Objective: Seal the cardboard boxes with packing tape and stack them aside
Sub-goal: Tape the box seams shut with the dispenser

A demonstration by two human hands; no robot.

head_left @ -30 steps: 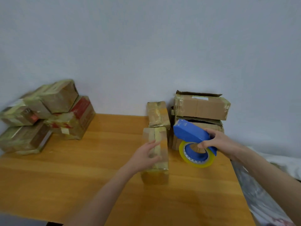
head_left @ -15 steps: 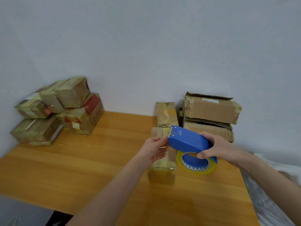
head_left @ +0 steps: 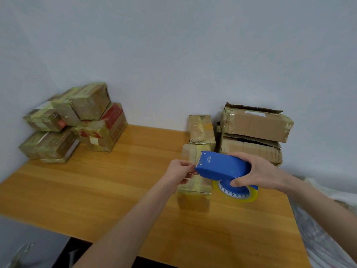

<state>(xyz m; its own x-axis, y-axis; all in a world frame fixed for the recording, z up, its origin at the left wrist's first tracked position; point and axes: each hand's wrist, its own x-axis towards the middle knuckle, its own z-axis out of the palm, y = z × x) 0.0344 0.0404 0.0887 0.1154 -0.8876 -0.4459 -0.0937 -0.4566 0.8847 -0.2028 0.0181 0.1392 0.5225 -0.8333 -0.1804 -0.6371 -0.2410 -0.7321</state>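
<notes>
1. Right hand (head_left: 258, 173) is gripping the blue tape dispenser (head_left: 222, 167), fingers curling over its top, thumb underneath by the yellow tape roll (head_left: 249, 196).
2. Left hand (head_left: 179, 171) fingertips are pinching, narrow, at the dispenser's front lip.
3. Taped box (head_left: 195, 196) is lying just beneath those fingertips.

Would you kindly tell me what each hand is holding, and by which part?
The right hand grips the blue tape dispenser by its rear end. The left hand pinches what seems to be the tape end at the dispenser's front edge.
</notes>
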